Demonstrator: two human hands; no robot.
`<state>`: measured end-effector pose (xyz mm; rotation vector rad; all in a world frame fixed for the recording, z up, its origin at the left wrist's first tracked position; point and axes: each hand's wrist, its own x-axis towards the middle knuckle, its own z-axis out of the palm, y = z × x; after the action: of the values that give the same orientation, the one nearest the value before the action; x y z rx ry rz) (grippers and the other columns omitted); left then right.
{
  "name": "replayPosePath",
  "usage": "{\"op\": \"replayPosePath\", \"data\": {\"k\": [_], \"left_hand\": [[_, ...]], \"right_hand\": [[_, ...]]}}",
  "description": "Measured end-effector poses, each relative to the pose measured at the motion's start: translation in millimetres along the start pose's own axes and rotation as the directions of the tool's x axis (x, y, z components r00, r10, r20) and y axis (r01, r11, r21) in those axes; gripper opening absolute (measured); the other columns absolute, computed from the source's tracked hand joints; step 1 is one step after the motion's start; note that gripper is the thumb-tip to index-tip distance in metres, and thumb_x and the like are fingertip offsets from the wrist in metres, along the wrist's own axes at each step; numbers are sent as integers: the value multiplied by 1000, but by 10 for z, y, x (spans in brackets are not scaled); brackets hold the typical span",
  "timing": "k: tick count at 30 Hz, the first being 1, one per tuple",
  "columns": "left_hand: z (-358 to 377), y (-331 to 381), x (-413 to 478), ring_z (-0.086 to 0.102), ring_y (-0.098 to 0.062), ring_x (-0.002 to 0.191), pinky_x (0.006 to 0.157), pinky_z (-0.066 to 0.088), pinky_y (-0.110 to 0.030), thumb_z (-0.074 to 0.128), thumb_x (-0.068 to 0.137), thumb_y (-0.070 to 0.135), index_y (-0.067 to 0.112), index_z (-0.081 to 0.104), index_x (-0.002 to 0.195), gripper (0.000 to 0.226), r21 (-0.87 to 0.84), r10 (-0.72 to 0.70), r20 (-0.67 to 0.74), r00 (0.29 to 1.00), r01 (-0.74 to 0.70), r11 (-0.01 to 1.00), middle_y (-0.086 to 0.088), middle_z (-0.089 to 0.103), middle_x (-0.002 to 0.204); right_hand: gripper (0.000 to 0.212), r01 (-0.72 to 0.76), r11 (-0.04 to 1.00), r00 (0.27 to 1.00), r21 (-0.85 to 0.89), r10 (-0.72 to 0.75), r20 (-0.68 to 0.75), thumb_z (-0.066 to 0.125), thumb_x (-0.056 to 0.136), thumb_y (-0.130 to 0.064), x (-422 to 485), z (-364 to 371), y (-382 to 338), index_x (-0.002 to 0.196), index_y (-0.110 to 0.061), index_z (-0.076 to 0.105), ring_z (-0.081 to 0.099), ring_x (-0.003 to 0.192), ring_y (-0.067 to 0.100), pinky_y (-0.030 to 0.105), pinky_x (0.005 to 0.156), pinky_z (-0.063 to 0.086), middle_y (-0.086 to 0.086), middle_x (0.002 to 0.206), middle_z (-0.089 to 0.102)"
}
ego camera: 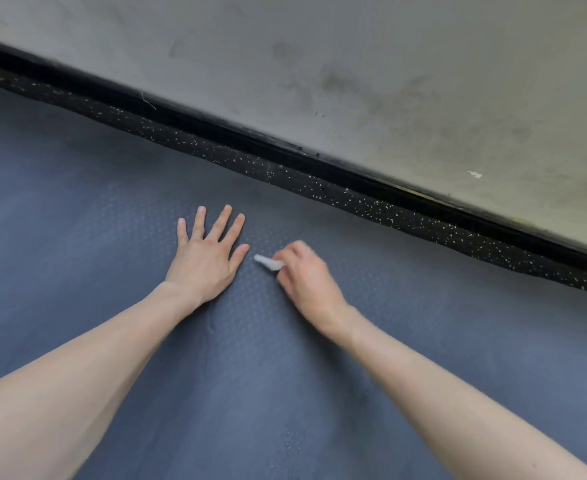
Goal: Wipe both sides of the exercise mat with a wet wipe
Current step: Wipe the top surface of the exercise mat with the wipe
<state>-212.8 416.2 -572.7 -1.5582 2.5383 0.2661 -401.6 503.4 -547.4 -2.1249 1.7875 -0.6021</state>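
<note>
From the head view, the mat (112,202) lies flat under both our hands and fills most of the lower frame. Our left hand (205,258) rests palm down on it, fingers straight and spread wide. Our right hand (306,278), a little blurred, sits just beside it with fingers curled around the wipe (268,262). The wipe's free end pokes out toward the left thumb, near it but apart, low against the mat; we cannot tell whether it touches the surface.

The mat is blue-grey and matte, embossed with a fine pattern of small dots, with a shallow crease near our left wrist. The wipe is white and bunched into a short roll. Beyond the mat's far edge runs a strip of floor (320,183), black rubber flecked with white. Past it stands a black baseboard (216,123), then a pale grey wall (389,81) marked with dark smudges.
</note>
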Motion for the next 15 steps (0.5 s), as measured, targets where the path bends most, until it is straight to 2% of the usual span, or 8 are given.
{"op": "replayPosePath", "data": {"k": [2,5,7,10,12,14,15], "left_hand": [[-15,-16,5,-8,-38,154,121,-1,-61,7,101,57,30,-4,161,66,-9,14,23,1000,-14,1000,5,-8,169],[-43,-50,16,-13,-35,153,122,-2,-60,8,101,59,31,-5,160,67,-51,25,52,998,-22,998,5,-11,168],[-83,-35,-26,-14,-34,153,123,0,-58,11,102,58,30,-3,161,67,-77,10,65,998,-5,997,3,-13,168],[-125,106,-289,-9,-38,153,123,6,-57,18,104,54,29,5,161,63,-111,-20,35,999,24,994,2,-10,169],[-67,196,-510,-8,-38,153,119,6,-64,16,104,55,35,4,160,60,-66,12,38,999,-10,998,8,-8,169],[17,213,-613,-12,-37,153,118,1,-67,10,103,56,38,-3,160,60,-28,36,66,997,-34,999,11,-10,168],[47,202,-620,-13,-37,153,118,-1,-67,7,103,56,38,-6,159,61,-20,37,66,997,-36,999,11,-11,168]], "right_hand": [[9,-104,994,993,-38,102,-54,71,79,2,51,-212,326,87,-1,67,60,78,30,31,70,45,13,88,59],[15,-367,929,912,-45,350,-213,58,86,2,-3,-512,865,99,0,65,57,85,32,23,68,29,14,99,56],[18,-442,896,878,-51,419,-233,50,90,0,-43,-552,1039,101,0,64,55,84,33,27,68,30,15,102,55],[19,-516,857,826,-13,493,-271,47,90,0,-10,-490,995,96,-2,65,53,83,30,28,68,31,14,101,55],[16,-542,840,801,12,521,-295,49,88,-1,6,-429,848,89,-4,65,52,82,29,27,65,26,13,95,57],[13,-455,891,865,-1,441,-239,53,86,-1,-6,-323,554,89,-5,65,54,81,31,30,65,26,11,89,58],[14,-369,929,911,-10,360,-199,55,84,0,-27,-231,372,90,-5,66,55,82,32,33,66,31,12,88,59]]}}
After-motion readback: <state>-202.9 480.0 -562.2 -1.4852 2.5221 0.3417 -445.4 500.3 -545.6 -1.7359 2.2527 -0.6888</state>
